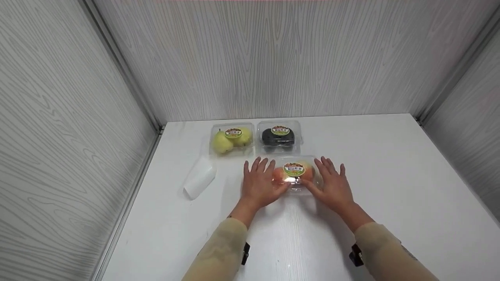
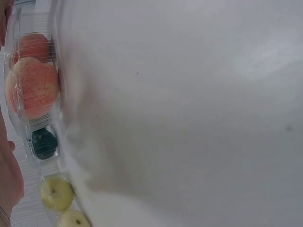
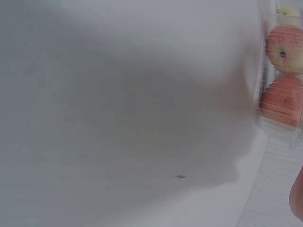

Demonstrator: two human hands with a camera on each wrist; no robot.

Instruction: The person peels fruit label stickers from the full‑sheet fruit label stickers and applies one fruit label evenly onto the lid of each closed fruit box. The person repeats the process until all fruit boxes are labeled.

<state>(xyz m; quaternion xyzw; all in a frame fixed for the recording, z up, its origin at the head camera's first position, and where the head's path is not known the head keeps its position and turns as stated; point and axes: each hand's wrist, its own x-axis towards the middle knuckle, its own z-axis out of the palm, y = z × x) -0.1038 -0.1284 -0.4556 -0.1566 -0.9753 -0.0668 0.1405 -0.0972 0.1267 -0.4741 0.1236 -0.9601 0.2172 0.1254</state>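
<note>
A clear plastic clamshell box [image 1: 293, 191] with red-and-yellow apples and an oval label [image 1: 294, 169] on its lid lies between my two hands. My left hand [image 1: 259, 185] is at its left side, fingers stretched forward and thumb at the front edge. At the right side, my right hand [image 1: 331, 185] mirrors it, fingers spread and thumb tip by the front. The left wrist view shows red fruit [image 2: 33, 87] through the box wall, with part of the left hand [image 2: 9, 175] at the edge. An apple [image 3: 283, 101] also shows in the right wrist view.
Behind stand two more labelled clear boxes, one with yellow-green pears [image 1: 222, 143], the other with dark fruit [image 1: 278, 137]. A rolled white sheet [image 1: 200, 179] lies on the white table [image 1: 390, 175] at left. Grey wood-grain panels [image 1: 273, 58] enclose the back and sides.
</note>
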